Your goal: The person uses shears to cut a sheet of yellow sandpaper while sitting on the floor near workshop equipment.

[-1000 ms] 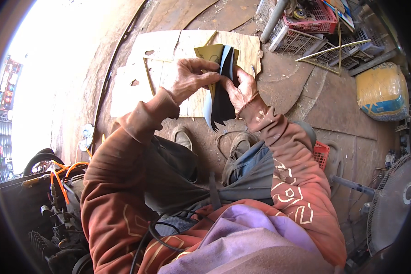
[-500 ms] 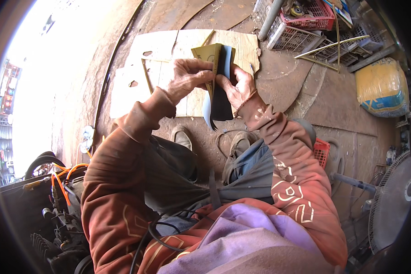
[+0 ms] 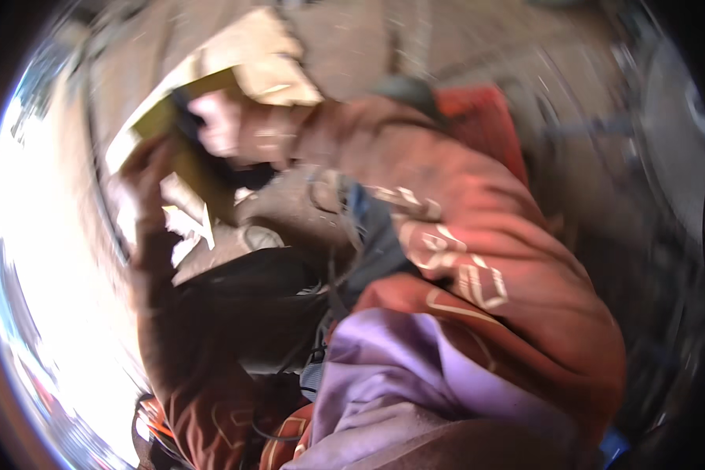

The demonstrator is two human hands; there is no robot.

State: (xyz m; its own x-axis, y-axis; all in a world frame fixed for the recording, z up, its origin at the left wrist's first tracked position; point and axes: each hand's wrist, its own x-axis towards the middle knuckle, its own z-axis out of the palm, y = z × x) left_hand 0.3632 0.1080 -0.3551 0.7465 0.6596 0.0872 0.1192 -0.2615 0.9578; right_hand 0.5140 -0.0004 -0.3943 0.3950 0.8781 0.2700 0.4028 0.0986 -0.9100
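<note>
The picture is smeared by motion. A folded bundle of stiff sheets (image 3: 215, 81), olive-yellow on one side and black on the other, is held up in front of me at the upper left; it looks like sandpaper. My right hand (image 3: 218, 125) grips it from the right, closed over its dark middle fold. On its lower left edge, my left hand (image 3: 145, 172) is closed too, with the fingers blurred. Behind the bundle a pale wooden board (image 3: 262, 59) lies on the floor.
A red plastic crate (image 3: 489, 125) stands beyond my right forearm. Farther right is a round fan (image 3: 674, 117), blurred. My shoe (image 3: 262, 237) is on the brown floor below the bundle. Strong glare fills the left side.
The view has swung to the right, so board, crate and fan appear farther left or higher. Both hands have shifted left in the picture with the sheets, which now look spread wider.
</note>
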